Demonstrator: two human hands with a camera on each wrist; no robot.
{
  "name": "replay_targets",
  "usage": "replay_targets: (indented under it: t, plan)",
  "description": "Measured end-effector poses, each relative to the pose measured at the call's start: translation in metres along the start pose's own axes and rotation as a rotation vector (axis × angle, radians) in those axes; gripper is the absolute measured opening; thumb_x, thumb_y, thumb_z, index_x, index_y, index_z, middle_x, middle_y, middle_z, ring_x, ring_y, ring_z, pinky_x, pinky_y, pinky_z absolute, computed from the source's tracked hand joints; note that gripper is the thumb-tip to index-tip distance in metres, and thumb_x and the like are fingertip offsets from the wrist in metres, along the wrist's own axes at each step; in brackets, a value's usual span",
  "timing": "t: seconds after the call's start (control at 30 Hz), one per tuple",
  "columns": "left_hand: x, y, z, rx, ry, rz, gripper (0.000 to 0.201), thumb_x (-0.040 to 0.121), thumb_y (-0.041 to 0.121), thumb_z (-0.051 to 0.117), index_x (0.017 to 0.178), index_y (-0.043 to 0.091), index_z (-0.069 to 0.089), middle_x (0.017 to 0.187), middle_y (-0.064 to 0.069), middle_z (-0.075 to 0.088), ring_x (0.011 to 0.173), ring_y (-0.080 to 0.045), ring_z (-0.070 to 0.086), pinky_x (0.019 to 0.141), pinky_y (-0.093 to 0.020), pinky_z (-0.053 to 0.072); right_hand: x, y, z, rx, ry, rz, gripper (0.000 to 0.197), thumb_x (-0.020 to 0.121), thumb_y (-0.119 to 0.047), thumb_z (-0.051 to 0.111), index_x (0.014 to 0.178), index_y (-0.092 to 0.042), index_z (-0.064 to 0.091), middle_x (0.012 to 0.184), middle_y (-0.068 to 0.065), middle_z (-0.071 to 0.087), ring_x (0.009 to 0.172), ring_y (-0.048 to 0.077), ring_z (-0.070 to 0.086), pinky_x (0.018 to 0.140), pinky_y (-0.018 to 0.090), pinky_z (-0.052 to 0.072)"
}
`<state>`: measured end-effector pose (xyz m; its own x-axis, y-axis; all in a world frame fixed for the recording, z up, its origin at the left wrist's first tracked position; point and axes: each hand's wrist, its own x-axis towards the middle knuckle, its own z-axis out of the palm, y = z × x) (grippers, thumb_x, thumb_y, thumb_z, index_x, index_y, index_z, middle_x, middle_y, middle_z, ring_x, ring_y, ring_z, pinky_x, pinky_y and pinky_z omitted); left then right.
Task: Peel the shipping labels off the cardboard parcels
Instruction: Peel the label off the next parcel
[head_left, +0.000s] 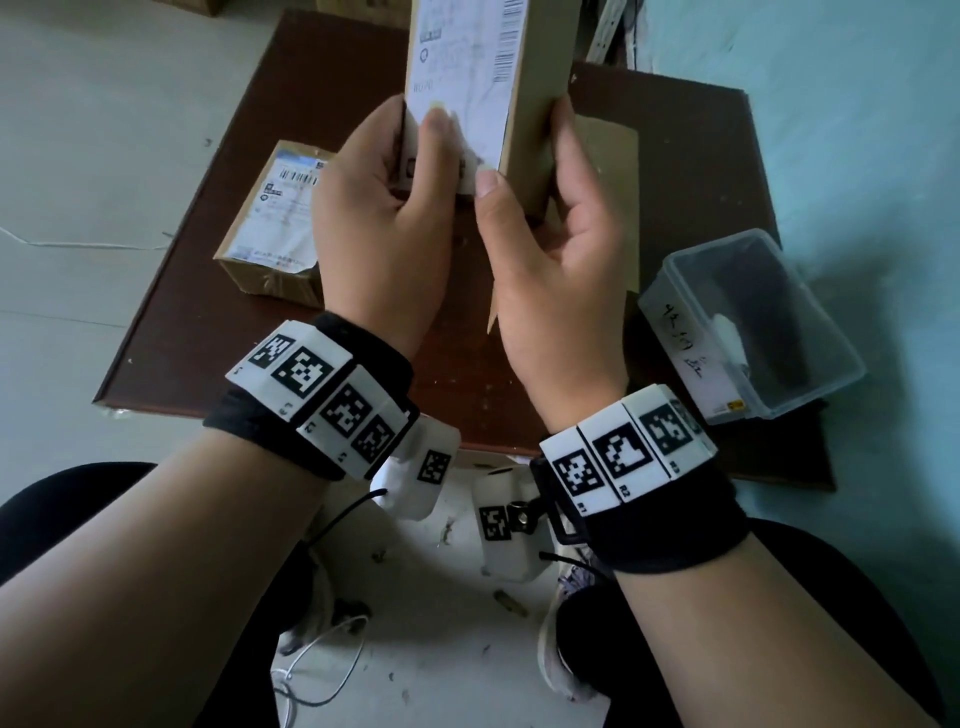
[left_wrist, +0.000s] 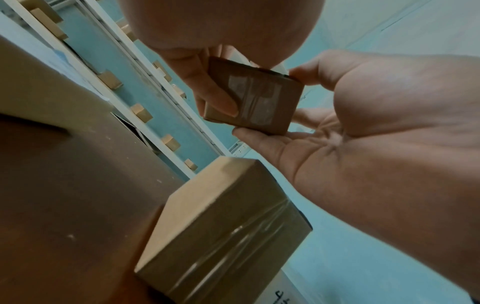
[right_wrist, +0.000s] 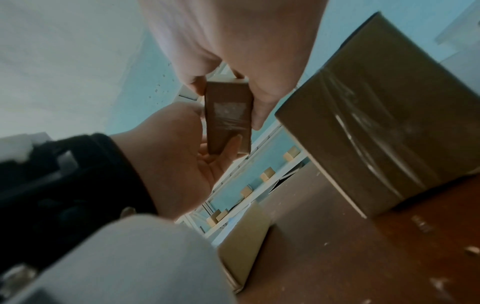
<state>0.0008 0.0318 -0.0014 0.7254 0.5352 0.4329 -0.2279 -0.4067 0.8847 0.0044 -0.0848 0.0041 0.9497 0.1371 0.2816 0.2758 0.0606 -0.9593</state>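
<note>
From the head camera, I hold a narrow cardboard parcel upright above the middle of the brown tabletop; my left hand curls round its lower left edge, thumb pressed on the white shipping label, where a lower corner looks lifted, probably the start of the peel. My right hand braces the parcel's right side, fingers behind and thumb at the label's bottom edge. A second labelled parcel waits near the left edge, a clear plastic box at the right edge. From the left wrist, fingers of both hands clamp the parcel's taped underside. From the right wrist, the same grip shows, with the second parcel close by on the tabletop.
</note>
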Motion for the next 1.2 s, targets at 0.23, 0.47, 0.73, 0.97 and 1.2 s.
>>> replay_targets:
  t: [0.23,0.47,0.73,0.97,1.2]
  plan:
    - [-0.016,0.017,0.022,-0.033,-0.082,-0.012,0.038,0.109,0.031,0.054,0.077,0.010,0.052,0.063,0.011,0.043,0.057,-0.005,0.034,0.056,-0.022,0.028,-0.002,-0.003,-0.036,-0.026,0.032,0.005,0.065,0.109,-0.011,0.065,0.166,0.004,0.038,0.156,0.015,0.062,0.145,0.016,0.060,0.120,0.035,0.051]
    - [-0.023,0.023,0.038,-0.091,-0.159,-0.027,0.033,0.107,0.038,0.057,0.110,0.008,0.070,0.092,0.008,0.075,0.077,-0.005,0.067,0.066,-0.024,0.048,-0.003,-0.004,-0.062,-0.084,0.039,0.022,0.062,0.115,-0.023,0.056,0.168,0.001,0.036,0.160,0.011,0.060,0.148,0.014,0.057,0.124,0.039,0.048]
    - [-0.037,0.032,0.057,-0.086,-0.118,-0.075,0.050,0.103,0.044,0.065,0.145,0.017,0.063,0.113,0.034,0.069,0.098,0.004,0.069,0.090,-0.041,0.063,-0.005,-0.002,-0.087,-0.200,0.058,0.014,0.063,0.116,-0.032,0.048,0.170,-0.003,0.034,0.161,0.009,0.060,0.150,0.017,0.055,0.122,0.044,0.050]
    - [-0.043,0.037,0.063,-0.174,-0.142,-0.081,0.065,0.098,0.045,0.072,0.149,0.007,0.057,0.135,0.004,0.070,0.120,-0.004,0.069,0.095,-0.038,0.062,-0.004,0.000,-0.093,-0.183,0.036,0.015,0.067,0.114,-0.037,0.047,0.172,-0.006,0.030,0.163,0.008,0.056,0.152,0.017,0.052,0.123,0.047,0.048]
    - [-0.043,0.037,0.057,-0.194,-0.196,-0.072,0.078,0.094,0.046,0.077,0.154,0.004,0.049,0.138,0.002,0.068,0.121,-0.007,0.069,0.091,-0.040,0.064,-0.002,0.003,-0.089,-0.145,0.036,0.018,0.066,0.114,-0.034,0.043,0.172,-0.007,0.030,0.164,0.010,0.054,0.154,0.017,0.050,0.125,0.045,0.046]
